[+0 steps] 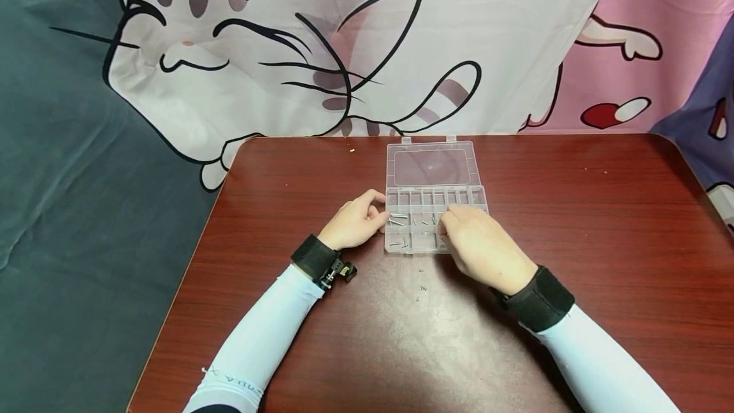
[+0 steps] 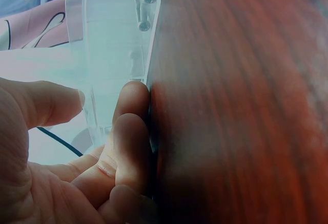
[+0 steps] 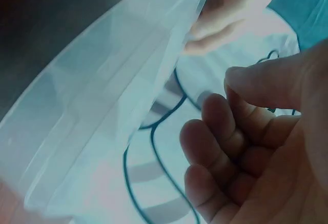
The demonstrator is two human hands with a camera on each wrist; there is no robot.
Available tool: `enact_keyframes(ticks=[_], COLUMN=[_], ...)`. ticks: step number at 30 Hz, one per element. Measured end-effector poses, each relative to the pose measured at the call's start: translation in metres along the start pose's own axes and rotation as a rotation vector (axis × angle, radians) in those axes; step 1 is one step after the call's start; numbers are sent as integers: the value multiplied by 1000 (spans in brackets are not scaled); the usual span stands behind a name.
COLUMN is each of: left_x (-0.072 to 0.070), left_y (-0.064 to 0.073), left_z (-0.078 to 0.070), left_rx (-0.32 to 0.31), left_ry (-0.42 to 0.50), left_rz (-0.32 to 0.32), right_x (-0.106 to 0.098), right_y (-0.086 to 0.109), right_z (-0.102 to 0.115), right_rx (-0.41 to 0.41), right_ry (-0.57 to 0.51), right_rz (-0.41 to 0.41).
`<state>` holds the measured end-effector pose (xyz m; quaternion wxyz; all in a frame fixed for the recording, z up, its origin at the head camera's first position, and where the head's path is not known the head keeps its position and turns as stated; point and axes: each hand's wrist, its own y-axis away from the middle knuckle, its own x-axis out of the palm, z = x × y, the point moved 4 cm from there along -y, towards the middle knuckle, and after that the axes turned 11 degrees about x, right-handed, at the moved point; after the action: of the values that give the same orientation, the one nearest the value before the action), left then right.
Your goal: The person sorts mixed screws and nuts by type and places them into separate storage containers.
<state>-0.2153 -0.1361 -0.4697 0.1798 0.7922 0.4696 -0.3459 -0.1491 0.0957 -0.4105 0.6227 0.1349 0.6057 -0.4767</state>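
A clear plastic compartment box (image 1: 414,251) lies on the table with its lid (image 1: 431,167) folded back. Silver screws (image 1: 397,219) lie in several of its left and middle compartments. My left hand (image 1: 354,220) rests against the box's left side, thumb at the upper edge and fingertips (image 2: 134,98) low on the wall. Over the right-hand compartments is my right hand (image 1: 478,241), fingers curled and thumb tip against the index finger. No object shows between those fingertips. Tiny screws (image 1: 423,288) lie loose on the table in front of the box.
The brown table (image 1: 573,209) has rounded back corners. Behind it hangs a cloth printed with a cartoon cat (image 1: 189,101). Black bands wrap both wrists, and a small camera (image 1: 344,271) sits on the left one. Small pale specks lie near the back edge.
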Motion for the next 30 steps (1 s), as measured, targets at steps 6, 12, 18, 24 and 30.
enact_keyframes(ticks=[6, 12, 18, 24, 30], left_x=[0, 0, 0, 0, 0], left_y=[1, 1, 1, 1, 0], left_z=[0, -1, -1, -1, -1], left_rx=[-1, -3, -2, -1, 2], left_ry=[2, 6, 12, 10, 2], left_rz=[4, 0, 3, 3, -3], right_x=[1, 2, 3, 4, 4], right_y=[-3, -4, -5, -5, -3], right_z=[-22, -34, -37, -38, -38], right_rx=[27, 76, 87, 130, 224], right_ry=[35, 48, 57, 39, 41], right_rz=[-81, -112, -115, -97, 18])
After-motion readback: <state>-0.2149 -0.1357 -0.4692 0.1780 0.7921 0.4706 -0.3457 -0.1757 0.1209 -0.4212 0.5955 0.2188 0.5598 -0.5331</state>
